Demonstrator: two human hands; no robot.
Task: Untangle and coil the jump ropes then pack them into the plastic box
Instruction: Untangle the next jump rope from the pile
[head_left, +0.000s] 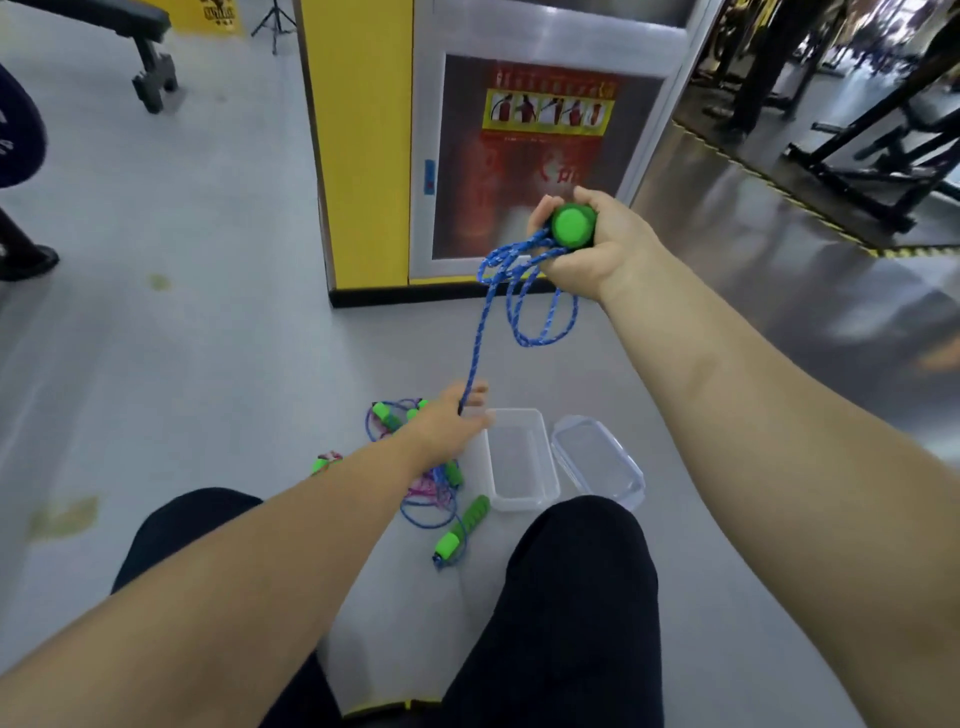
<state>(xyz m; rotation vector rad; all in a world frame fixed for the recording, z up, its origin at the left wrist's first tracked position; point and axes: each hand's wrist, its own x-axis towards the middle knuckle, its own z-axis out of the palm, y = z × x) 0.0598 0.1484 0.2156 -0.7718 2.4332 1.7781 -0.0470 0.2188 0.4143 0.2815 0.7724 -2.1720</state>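
Blue braided rope (524, 301) looped in the air, green handle (571, 224) gripped in right hand (587, 249), lower strand pinched by left hand (447, 426), tangled ropes (431, 493) on grey floor (208, 312), just left of plastic box (540, 499), lid (597, 462) alongside.

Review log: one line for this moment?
right hand grips green handle, blue rope loops hanging | left hand holds that rope | plastic box empty, lid beside | other ropes tangled

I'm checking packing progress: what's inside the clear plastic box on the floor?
Nothing visible: the plastic box looks empty, grey floor showing through it. The left hand hides only its far-left corner. Tangled ropes lie outside it, its lid alongside.
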